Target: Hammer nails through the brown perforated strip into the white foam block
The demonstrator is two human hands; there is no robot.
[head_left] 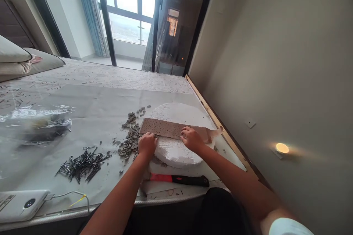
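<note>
A long brown strip (162,127), dotted with rows of small holes, lies across a round white foam disc (176,156). Its right end looks torn and curls up. My left hand (147,144) is closed at the strip's near edge by its left end, fingertips partly hidden. Farther right, my right hand (191,138) has its fingers bent over the same edge, pinched together on it. Grey crumbled rubble (129,143) lies left of the disc. In front of the disc rests a hammer (179,179) with a red and black handle, its head partly hidden by my left arm.
A pile of dark nails (82,164) lies left on the grey sheet (104,106) over the mattress. Nearer stands a white power bank (23,203) with a cable. A clear plastic bag (35,123) sits far left. A wooden edge (217,119) and wall bound the right side.
</note>
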